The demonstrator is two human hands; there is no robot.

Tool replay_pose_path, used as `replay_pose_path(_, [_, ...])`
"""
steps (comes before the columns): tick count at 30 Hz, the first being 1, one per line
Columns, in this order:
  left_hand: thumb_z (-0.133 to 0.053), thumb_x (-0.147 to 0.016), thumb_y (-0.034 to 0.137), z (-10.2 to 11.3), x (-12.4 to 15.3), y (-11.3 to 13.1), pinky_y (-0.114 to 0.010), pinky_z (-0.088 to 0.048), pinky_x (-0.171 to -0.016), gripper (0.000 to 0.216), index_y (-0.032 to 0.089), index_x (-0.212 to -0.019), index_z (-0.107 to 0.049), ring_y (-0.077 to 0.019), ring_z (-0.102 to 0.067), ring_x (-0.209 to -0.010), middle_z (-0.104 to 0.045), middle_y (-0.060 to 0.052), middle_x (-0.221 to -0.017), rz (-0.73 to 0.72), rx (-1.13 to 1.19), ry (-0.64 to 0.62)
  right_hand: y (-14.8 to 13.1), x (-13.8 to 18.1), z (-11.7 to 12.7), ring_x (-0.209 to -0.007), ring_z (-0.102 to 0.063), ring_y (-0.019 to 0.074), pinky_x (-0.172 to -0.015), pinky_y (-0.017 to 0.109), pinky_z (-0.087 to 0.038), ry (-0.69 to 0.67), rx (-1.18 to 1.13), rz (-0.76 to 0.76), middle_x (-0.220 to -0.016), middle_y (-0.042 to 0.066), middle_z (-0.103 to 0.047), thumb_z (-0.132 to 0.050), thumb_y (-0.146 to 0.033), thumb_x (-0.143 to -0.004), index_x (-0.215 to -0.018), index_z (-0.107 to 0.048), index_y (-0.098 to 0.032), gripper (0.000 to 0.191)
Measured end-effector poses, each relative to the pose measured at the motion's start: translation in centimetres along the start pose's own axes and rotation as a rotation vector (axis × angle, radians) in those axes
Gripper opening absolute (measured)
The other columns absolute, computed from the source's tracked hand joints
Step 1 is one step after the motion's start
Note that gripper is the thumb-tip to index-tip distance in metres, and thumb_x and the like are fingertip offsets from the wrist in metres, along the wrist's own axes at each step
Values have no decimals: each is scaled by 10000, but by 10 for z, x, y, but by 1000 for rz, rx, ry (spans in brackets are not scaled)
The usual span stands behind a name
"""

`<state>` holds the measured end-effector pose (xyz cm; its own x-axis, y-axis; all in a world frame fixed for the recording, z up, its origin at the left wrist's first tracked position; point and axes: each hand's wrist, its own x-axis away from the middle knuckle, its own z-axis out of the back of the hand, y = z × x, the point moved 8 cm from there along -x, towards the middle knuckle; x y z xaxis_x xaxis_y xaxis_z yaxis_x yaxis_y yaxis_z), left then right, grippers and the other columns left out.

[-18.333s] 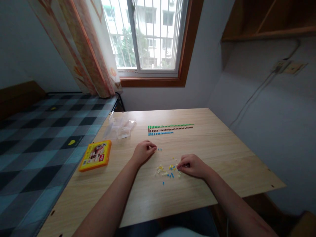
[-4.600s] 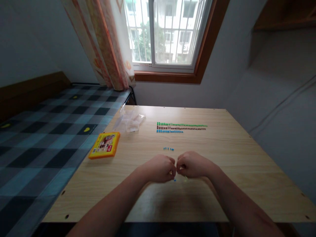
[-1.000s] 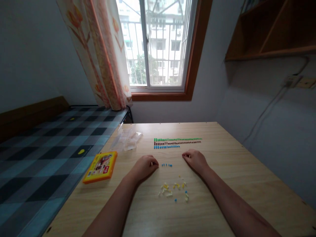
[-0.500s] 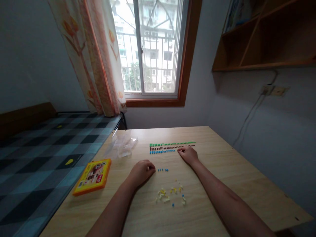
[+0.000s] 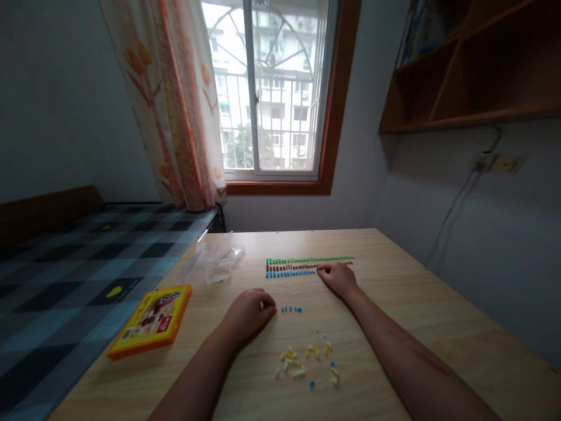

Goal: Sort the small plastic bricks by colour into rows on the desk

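Note:
My right hand [image 5: 338, 277] is pinched at the right end of a row of small blue blocks [image 5: 289, 274]; whatever its fingertips hold is too small to make out. Behind that row run a row of brown blocks [image 5: 280, 268], partly covered by the hand, and a row of green blocks [image 5: 307, 259]. My left hand [image 5: 252, 313] rests on the table with fingers curled and thumb against them, their contents hidden. Just right of it lie several loose blue blocks [image 5: 290, 309]. Nearer me are scattered yellow and cream pieces [image 5: 289, 356], with a blue piece [image 5: 312, 384] close by.
A yellow-orange box [image 5: 151, 321] lies at the left of the wooden table [image 5: 394, 304]. Clear plastic trays [image 5: 217, 263] sit at the back left. A bed with a checked cover [image 5: 56, 280] adjoins the left side, and a wall shelf [image 5: 473, 76] hangs at the right.
The whole view has shifted slightly with my head. Both hands keep nearly the same places, the right at the blue row's end and the left beside the loose blue blocks.

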<state>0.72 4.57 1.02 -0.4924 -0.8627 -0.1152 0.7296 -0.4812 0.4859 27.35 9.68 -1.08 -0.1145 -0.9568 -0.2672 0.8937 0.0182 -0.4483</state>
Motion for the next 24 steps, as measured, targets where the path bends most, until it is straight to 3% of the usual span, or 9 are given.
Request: replay_pose_path(24, [-604, -787, 314, 1, -1, 1, -272, -461, -741, 189, 218, -825, -762, -175, -625, -779, -704, -40, -858, 0, -4, -9, 2, -1, -1, -879, -694, 199, -691, 268, -471, 20, -60, 20, -928, -11, -772, -628, -391, -808, -914, -786, -323, 202])
